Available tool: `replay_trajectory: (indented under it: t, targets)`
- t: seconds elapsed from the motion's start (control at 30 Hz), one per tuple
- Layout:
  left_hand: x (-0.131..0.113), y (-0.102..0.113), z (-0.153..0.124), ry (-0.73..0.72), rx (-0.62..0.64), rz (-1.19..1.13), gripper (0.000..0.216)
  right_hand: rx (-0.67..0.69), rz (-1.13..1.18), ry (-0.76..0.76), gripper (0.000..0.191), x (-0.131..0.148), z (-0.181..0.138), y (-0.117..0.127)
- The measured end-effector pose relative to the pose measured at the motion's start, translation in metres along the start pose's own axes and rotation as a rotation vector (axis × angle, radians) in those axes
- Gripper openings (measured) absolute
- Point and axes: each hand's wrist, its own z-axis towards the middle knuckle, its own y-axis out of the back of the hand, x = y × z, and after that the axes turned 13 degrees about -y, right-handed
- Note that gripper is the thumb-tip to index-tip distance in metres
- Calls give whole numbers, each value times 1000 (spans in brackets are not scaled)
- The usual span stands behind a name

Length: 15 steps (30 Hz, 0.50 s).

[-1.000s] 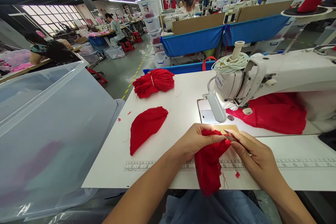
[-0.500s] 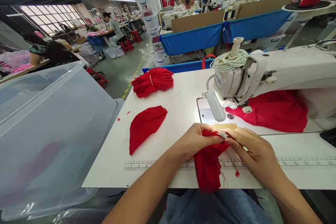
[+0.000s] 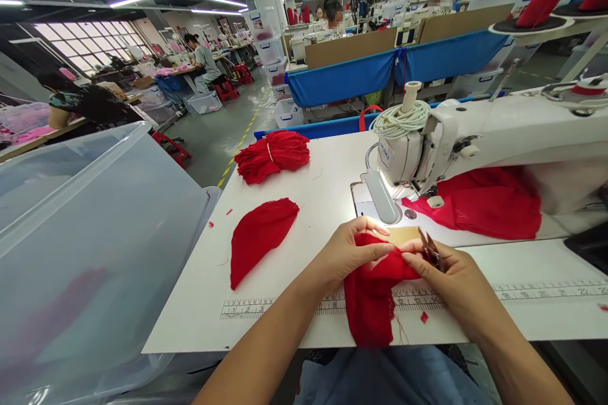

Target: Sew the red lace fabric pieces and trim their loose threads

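A piece of red fabric (image 3: 370, 297) hangs over the table's front edge. My left hand (image 3: 354, 250) pinches its upper edge between thumb and fingers. My right hand (image 3: 441, 272) grips the fabric's edge just to the right with thumb and forefinger. Thread snips (image 3: 430, 250) are tucked in that same hand, blades pointing up and away from the cloth. A tan strip (image 3: 403, 235) lies behind my fingers. Beyond it stands a white sewing machine (image 3: 503, 133), with more red fabric (image 3: 489, 199) under its arm.
On the table (image 3: 190, 323) lie a flat red piece (image 3: 263, 237), a tied red bundle (image 3: 273, 155) and a red scrap (image 3: 424, 317). A printed ruler (image 3: 242, 308) runs along the front. A clear plastic bin (image 3: 95, 221) stands left. Other people sit farther off.
The snips have swung from the fabric's edge up into my right hand, away from the cloth. My right fingers now pinch the fabric close to my left. The view has shifted slightly.
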Motion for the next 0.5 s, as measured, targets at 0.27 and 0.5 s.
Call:
replay_trajectory:
  t: [0.27,0.5]
  targets:
    - [2,-2,2,-116,-25,90,35,-10,-122,43,40,9,-3,10]
    - [-3,-4,3,-125,17,263,31,-94,-34,189,32,6,-9,7]
